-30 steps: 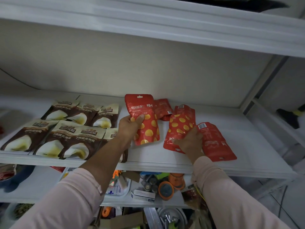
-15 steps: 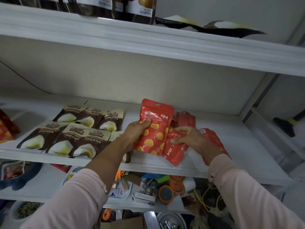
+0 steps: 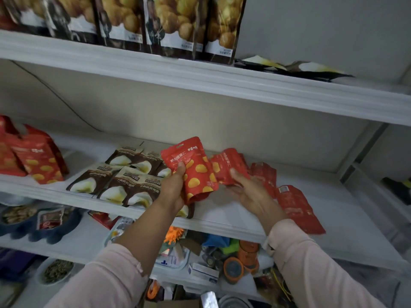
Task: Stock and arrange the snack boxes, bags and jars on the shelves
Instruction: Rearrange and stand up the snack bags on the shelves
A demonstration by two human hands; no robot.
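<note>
Red spotted pouch pinched by fingers of left hand, frame centre, above middle shelf. Second red pouch gripped by right hand. Brown packs laid left; flat red pouches right.

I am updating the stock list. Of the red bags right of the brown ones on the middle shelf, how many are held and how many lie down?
Held red bags: 2 (left hand, right hand)
Lying red bags on the shelf: 2
Total: 4
</note>
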